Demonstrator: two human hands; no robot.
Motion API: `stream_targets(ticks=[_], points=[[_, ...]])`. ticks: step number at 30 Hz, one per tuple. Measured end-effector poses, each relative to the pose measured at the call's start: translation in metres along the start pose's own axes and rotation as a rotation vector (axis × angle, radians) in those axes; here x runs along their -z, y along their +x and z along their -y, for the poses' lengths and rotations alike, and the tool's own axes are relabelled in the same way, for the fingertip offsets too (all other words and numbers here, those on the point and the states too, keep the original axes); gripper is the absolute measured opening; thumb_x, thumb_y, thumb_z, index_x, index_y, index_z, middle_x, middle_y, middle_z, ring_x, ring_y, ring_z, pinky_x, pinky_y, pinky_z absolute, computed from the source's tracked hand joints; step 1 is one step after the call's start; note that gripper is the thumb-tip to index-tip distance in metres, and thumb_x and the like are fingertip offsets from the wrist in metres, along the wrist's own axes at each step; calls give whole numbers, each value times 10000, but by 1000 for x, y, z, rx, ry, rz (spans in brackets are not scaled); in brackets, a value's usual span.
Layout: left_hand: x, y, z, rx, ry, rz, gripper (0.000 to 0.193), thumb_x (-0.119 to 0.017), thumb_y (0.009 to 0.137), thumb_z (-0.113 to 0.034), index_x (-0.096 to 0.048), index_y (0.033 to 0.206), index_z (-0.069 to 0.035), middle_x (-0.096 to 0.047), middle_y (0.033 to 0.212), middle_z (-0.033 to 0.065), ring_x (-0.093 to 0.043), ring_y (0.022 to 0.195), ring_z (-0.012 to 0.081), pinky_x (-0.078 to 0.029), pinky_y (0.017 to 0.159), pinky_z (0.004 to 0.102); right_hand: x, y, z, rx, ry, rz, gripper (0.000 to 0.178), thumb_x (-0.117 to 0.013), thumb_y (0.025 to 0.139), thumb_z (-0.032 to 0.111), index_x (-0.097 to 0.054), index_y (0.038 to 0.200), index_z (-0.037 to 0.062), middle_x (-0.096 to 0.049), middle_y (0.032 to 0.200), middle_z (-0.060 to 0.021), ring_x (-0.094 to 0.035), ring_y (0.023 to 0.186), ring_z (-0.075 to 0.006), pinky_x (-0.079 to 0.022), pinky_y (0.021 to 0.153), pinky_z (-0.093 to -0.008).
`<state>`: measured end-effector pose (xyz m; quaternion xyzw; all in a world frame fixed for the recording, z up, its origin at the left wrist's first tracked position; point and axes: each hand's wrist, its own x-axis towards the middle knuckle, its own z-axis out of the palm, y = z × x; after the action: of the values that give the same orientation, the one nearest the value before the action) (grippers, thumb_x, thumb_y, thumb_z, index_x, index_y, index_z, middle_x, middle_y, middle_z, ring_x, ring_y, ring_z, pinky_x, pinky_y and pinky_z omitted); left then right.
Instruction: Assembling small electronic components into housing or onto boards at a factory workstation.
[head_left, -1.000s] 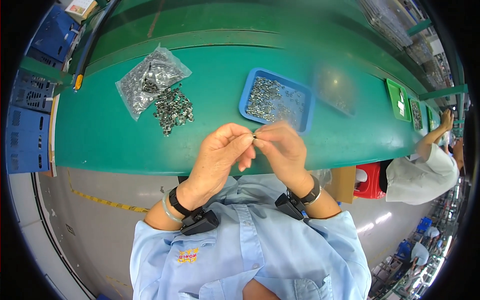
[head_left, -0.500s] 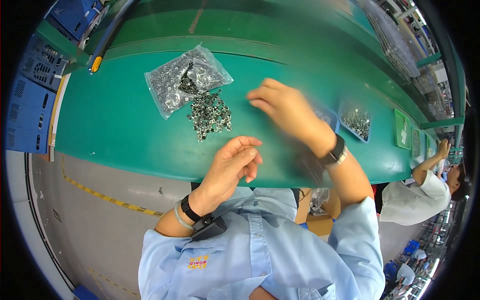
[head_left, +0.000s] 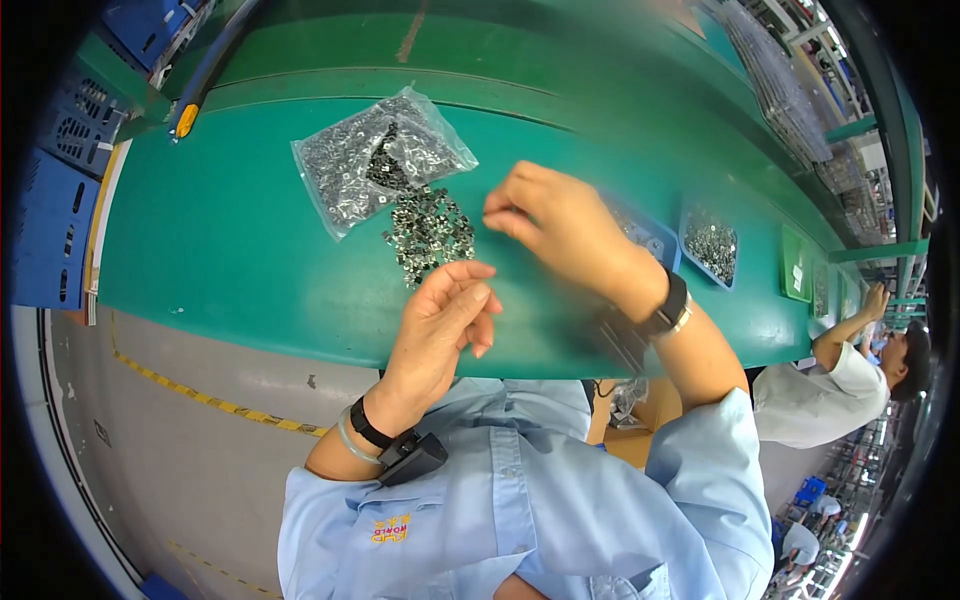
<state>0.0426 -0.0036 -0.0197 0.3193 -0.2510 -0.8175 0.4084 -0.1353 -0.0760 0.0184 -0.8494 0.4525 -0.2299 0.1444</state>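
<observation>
A loose pile of small black and silver metal parts [head_left: 430, 228] lies on the green tabletop [head_left: 230, 260], spilling from the mouth of a clear plastic bag [head_left: 350, 165] full of the same parts. At the near edge of the pile is my left hand [head_left: 437, 318], thumb laid against its curled fingers. My right hand [head_left: 565, 225] hovers just right of the pile, fingertips drawn together in a pinch. Whatever either hand holds is too small or hidden to make out.
Right of my right hand stand a blue tray [head_left: 655, 238], partly hidden by the wrist, and another blue tray [head_left: 710, 247] with small metal parts. Farther right are a green tray [head_left: 796, 262] and a co-worker [head_left: 825, 395]. Blue crates [head_left: 55, 230] stand at the left.
My left hand has shifted left and slightly up, closer to the pile. My right hand has moved a little left, and its fingers are more bent.
</observation>
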Motion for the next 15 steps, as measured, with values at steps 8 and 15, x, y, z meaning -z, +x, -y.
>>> stream_targets(ticks=[8, 15], points=[[-28, 9, 14, 55, 22, 106, 212, -537, 929, -213, -544, 1021, -22, -570, 764, 43, -498, 559, 85, -386, 475, 208, 20, -79, 20, 9, 45, -124, 146, -689, 734, 117, -658, 868, 66, -599, 839, -59, -586, 741, -249, -468, 647, -342], [-40, 14, 29, 89, 5, 201, 221, -525, 936, -238, -570, 978, -26, -558, 683, 28, -487, 532, 84, -378, 465, 202, 14, -112, 24, -73, 209, -354, 197, -705, 718, 80, -658, 909, 86, -601, 878, -46, -575, 822, -235, -460, 677, -332]])
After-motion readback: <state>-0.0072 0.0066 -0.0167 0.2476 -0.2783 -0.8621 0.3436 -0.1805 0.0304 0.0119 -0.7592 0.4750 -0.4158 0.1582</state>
